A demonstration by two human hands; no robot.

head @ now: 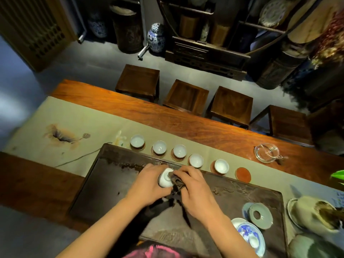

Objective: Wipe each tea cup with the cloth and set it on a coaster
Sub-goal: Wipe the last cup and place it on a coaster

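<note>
My left hand [147, 185] grips a small white tea cup [164, 178], tipped on its side over the dark tea tray [111, 183]. My right hand [193, 190] presses a dark cloth [176, 184] against the cup's mouth, and the rest of the cloth hangs down between my wrists. Behind the tray, several white cups [179, 151] stand upright on round coasters in a row on the beige runner. At the right end of that row lies one bare reddish coaster [243, 175].
A glass pitcher [267, 152] lies on the wooden table at the right. A celadon strainer [259, 215], a blue-and-white lidded bowl [249, 235] and a pale waste bowl [314, 213] crowd the tray's near right. Wooden stools [186, 94] line the table's far side.
</note>
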